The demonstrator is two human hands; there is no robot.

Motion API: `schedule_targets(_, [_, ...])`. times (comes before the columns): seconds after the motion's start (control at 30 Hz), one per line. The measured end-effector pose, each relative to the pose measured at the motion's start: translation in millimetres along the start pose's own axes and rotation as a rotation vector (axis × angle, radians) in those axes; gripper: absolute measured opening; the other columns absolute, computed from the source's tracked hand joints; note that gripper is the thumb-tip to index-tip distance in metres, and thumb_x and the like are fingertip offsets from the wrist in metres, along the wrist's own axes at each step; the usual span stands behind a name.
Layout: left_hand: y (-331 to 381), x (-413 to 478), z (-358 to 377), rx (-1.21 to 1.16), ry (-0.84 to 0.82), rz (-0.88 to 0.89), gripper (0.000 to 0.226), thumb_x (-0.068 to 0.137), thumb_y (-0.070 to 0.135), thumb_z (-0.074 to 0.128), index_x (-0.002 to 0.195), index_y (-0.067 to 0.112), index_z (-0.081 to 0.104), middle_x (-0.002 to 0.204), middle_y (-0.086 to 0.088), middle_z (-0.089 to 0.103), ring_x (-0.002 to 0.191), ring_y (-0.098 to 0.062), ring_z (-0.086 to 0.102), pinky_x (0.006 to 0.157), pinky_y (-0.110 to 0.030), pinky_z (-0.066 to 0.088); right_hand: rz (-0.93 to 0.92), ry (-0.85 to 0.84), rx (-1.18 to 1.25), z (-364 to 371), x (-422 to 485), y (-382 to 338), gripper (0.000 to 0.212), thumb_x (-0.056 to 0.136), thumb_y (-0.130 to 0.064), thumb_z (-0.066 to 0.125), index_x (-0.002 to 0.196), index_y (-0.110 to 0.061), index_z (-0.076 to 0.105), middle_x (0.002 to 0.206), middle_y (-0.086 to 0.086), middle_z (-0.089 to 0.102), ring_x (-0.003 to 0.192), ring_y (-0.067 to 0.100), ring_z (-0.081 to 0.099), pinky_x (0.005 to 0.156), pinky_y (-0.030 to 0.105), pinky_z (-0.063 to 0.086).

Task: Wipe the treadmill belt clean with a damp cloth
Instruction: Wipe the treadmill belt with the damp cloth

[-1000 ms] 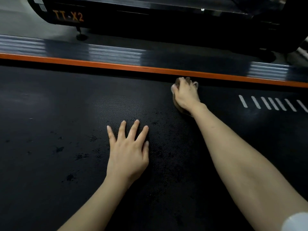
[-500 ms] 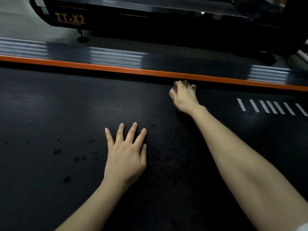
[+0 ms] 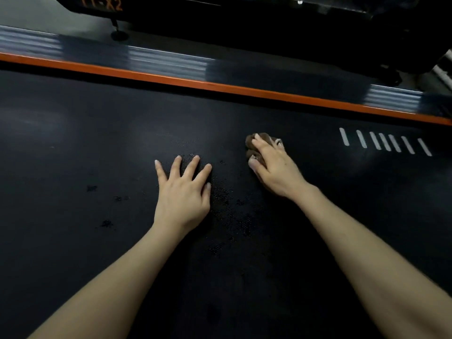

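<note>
The black treadmill belt [image 3: 102, 143] fills most of the head view, with dark wet specks around its middle. My left hand [image 3: 183, 192] lies flat on the belt, fingers spread and straight. To its right, my right hand [image 3: 274, 165] grips a bunched brown cloth [image 3: 255, 140] and presses it onto the belt. Most of the cloth is hidden under my fingers and palm.
An orange strip [image 3: 220, 88] borders the belt's far edge, with a grey side rail [image 3: 166, 62] beyond it. Several white dashes [image 3: 384, 141] mark the belt at the right. Another dark machine [image 3: 244, 25] labelled in orange stands further back.
My right hand has pulled the cloth back from the orange strip toward me, into the middle of the belt. My left hand has stayed flat on the belt.
</note>
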State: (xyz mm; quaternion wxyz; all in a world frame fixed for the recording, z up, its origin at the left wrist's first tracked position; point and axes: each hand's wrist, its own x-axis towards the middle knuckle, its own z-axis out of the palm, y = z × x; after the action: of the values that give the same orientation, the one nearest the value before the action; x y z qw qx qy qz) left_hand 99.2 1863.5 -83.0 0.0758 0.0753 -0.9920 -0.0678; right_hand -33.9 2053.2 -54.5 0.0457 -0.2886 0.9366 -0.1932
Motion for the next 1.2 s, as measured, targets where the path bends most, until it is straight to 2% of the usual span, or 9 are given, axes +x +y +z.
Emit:
schedule_targets(0.07, [-1.1,1.9,0.9,0.015,-0.003,-0.007,0.055,0.091,0.043,0.023,0.138,0.025,0.046,0.147,-0.005,0.041,0.137,-0.038,0.028,0.11,-0.065,0.001,0.043,-0.025,0.003,11.1,-14.7,-22.5,0.054,0.099,-0.036,0.039,0.147,-0.014,0.028,0.157,0.002,0.015,0.145,0.025,0.003,0.118,0.04,0.0])
schedule_targets(0.2, [0.0,3.5,0.3,0.006,-0.012,0.002,0.056,0.09,0.043,0.024,0.14,0.025,0.043,0.149,-0.007,0.037,0.138,-0.039,0.024,0.111,-0.064,-0.003,-0.12,-0.112,-0.014,21.9,-88.5,-54.9,0.056,0.099,-0.041,0.038,0.147,-0.015,0.027,0.157,-0.002,0.014,0.145,0.026,0.001,0.117,0.036,-0.002])
schedule_targets(0.4, [-3.0,-30.2,-30.1,-0.121,0.105,-0.052,0.052,0.091,0.042,0.029,0.134,0.023,0.051,0.144,-0.009,0.044,0.136,-0.036,0.032,0.111,-0.064,-0.001,-0.17,-0.227,-0.105,-5.8,-163.0,-41.0,0.063,0.093,-0.049,0.045,0.147,-0.024,0.026,0.156,-0.011,0.011,0.144,0.011,0.004,0.12,0.037,0.006])
schedule_targets(0.53, [-30.9,-87.1,-49.1,-0.087,0.149,-0.083,0.056,0.09,0.047,0.027,0.133,0.023,0.053,0.143,-0.011,0.046,0.135,-0.038,0.034,0.109,-0.065,0.003,-0.017,-0.162,-0.086,-6.9,-144.5,-40.0,0.062,0.09,-0.054,0.047,0.144,-0.026,0.033,0.156,-0.01,0.017,0.143,0.02,0.02,0.119,0.04,0.003])
schedule_targets(0.67, [-54.9,-130.7,-49.1,-0.001,-0.007,-0.144,0.063,0.089,0.053,0.017,0.14,0.028,0.044,0.149,-0.011,0.036,0.139,-0.038,0.024,0.111,-0.062,-0.002,0.089,-0.033,-0.01,13.1,-142.6,-67.8,0.059,0.093,-0.044,0.051,0.143,-0.017,0.037,0.156,0.0,0.02,0.144,0.025,0.012,0.118,0.038,0.007])
schedule_targets(0.97, [-62.4,-153.7,-35.7,0.045,-0.08,-0.081,0.063,0.09,0.055,0.013,0.143,0.03,0.038,0.152,-0.011,0.031,0.141,-0.039,0.02,0.11,-0.065,0.0,-0.424,-0.262,0.028,17.1,-223.5,-72.9,0.055,0.088,-0.024,0.059,0.139,-0.011,0.044,0.151,0.006,0.029,0.142,0.026,0.019,0.116,0.04,0.01])
schedule_targets(1.03, [-62.8,-155.7,-34.3,0.038,-0.081,-0.083,0.063,0.091,0.054,0.013,0.144,0.03,0.037,0.153,-0.01,0.03,0.141,-0.039,0.019,0.11,-0.064,0.0,-0.268,-0.161,0.022,14.7,-196.5,-57.9,0.051,0.087,-0.021,0.057,0.135,-0.008,0.048,0.149,0.011,0.033,0.139,0.031,0.026,0.115,0.048,0.014])
schedule_targets(1.13, [-60.7,-155.2,-32.5,0.016,-0.073,-0.081,0.062,0.091,0.053,0.014,0.143,0.029,0.038,0.152,-0.011,0.031,0.141,-0.039,0.019,0.111,-0.064,-0.001,0.151,-0.002,0.053,14.2,-153.6,-56.8,0.045,0.096,-0.024,0.051,0.139,-0.013,0.044,0.154,0.004,0.025,0.144,0.028,0.014,0.118,0.043,0.007])
schedule_targets(1.2, [-61.1,-154.9,-31.4,0.015,-0.061,-0.081,0.062,0.091,0.052,0.015,0.143,0.029,0.038,0.152,-0.011,0.031,0.141,-0.04,0.019,0.111,-0.064,-0.001,0.201,0.045,0.028,26.4,-148.2,-74.8,0.046,0.097,-0.029,0.047,0.14,-0.013,0.043,0.155,0.004,0.021,0.145,0.03,0.008,0.118,0.042,0.002])
